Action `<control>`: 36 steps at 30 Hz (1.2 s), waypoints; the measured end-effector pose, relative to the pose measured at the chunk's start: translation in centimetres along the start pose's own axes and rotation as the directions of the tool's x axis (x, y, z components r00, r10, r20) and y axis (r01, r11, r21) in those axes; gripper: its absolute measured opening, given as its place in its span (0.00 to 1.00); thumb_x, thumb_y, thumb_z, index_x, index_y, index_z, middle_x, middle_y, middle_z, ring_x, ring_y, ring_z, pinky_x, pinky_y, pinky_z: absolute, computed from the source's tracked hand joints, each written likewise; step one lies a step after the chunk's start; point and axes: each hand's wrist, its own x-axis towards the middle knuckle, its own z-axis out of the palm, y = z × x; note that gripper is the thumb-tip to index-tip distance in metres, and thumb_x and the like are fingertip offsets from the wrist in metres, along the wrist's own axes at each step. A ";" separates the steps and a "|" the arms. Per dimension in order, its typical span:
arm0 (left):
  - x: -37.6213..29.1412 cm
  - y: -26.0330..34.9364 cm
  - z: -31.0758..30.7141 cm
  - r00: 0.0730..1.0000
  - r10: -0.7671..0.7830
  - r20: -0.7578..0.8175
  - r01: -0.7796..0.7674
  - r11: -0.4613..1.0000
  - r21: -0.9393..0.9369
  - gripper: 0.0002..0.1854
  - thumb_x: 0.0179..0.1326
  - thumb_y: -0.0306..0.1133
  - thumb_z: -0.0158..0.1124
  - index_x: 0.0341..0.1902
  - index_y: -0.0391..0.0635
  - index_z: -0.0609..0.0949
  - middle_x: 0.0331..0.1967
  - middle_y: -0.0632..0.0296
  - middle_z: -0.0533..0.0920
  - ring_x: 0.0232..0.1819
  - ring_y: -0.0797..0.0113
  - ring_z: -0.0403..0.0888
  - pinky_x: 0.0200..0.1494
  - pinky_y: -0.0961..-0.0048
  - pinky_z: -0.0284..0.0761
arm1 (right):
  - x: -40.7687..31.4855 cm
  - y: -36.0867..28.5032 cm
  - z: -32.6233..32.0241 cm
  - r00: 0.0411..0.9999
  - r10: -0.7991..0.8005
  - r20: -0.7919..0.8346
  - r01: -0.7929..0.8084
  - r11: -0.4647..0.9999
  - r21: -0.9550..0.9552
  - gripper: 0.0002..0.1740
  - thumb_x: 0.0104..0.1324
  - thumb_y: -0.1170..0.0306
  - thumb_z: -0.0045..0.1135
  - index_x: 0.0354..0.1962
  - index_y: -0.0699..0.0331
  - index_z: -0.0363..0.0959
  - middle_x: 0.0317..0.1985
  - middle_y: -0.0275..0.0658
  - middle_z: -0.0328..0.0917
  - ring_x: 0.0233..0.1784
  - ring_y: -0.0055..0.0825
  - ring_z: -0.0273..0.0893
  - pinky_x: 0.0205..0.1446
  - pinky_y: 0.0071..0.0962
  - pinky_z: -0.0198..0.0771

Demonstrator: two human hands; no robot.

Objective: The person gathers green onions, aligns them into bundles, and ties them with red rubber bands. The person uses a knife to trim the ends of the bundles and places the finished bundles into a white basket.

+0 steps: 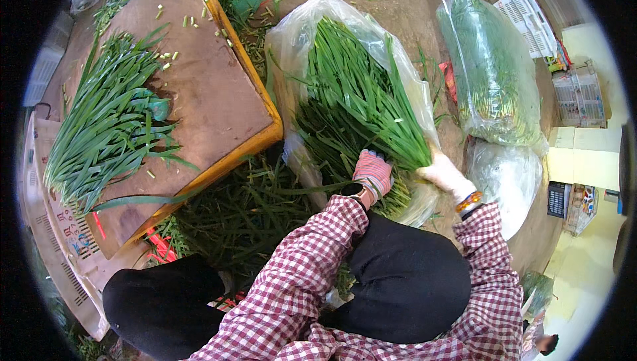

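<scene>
A clear plastic bag (293,37) stands wide at its mouth, full of long flat green leaves that look like garlic chives. My right hand (440,169), in a pale glove, grips the base of a bunch of chives (373,97) lying along the bag's right side. At the bag's near end is my left hand (373,172), in a pink and grey striped glove, against darker leaves and stem ends; its fingers are partly hidden, and whether it grips any is unclear. Another pile of chives (109,112) lies on the board (214,97) at the left, beside small cut stem pieces.
A filled, closed plastic bag of greens (492,67) lies at the right, above another clear bag (502,182). Loose leaves (239,216) cover the ground between the board and my legs. White plastic crates (54,221) stand at the left edge. A person (540,341) shows at the lower right.
</scene>
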 end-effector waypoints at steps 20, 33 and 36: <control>-0.3 -0.2 0.9 0.991 -0.011 -0.135 0.009 1.000 -0.013 0.16 0.55 0.47 0.60 0.37 0.48 0.85 0.39 0.55 0.84 0.45 0.55 0.80 0.50 0.57 0.68 | -0.6 1.7 -0.8 0.918 0.191 -0.347 -0.184 0.981 0.054 0.29 0.57 0.68 0.68 0.56 0.69 0.73 0.47 0.41 0.81 0.48 0.24 0.77 0.54 0.27 0.72; 1.2 1.9 1.8 0.961 -0.250 -0.115 0.244 0.968 -0.065 0.07 0.49 0.38 0.63 0.27 0.50 0.85 0.33 0.59 0.82 0.43 0.60 0.79 0.51 0.64 0.71 | 7.5 16.1 10.1 0.929 0.002 -0.371 -0.032 0.997 -0.074 0.70 0.41 0.65 0.84 0.75 0.70 0.43 0.75 0.56 0.54 0.78 0.47 0.55 0.80 0.38 0.52; 2.4 1.9 4.2 0.994 -0.068 -0.087 0.054 0.987 -0.148 0.07 0.54 0.40 0.61 0.32 0.53 0.83 0.32 0.62 0.80 0.42 0.58 0.77 0.47 0.65 0.68 | 9.2 18.7 10.6 0.934 0.085 -0.347 -0.021 0.983 0.184 0.55 0.41 0.69 0.81 0.66 0.72 0.62 0.61 0.51 0.75 0.63 0.42 0.74 0.69 0.36 0.68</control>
